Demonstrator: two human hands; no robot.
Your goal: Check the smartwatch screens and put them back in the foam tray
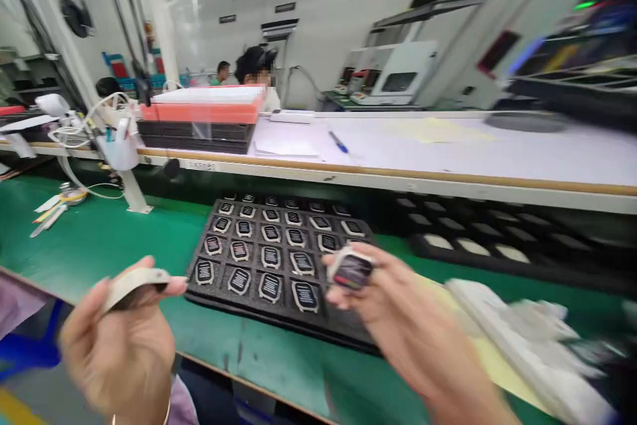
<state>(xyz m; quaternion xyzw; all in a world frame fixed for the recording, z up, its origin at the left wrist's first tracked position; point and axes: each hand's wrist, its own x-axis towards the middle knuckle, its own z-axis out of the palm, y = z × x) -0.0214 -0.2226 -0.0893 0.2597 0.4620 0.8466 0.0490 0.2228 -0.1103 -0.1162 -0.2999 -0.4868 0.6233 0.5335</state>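
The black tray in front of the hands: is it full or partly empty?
Nearly full. The tray shows a small screen-like part in almost every visible pocket; its near right corner is hidden behind the right hand, which holds one such part.

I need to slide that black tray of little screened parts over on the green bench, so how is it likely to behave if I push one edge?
The black tray looks thin and wide, so it may flex rather than move as one stiff piece. It probably slides easily on the smooth green mat. The small parts sit in separate pockets, so they likely stay put unless a corner lifts.
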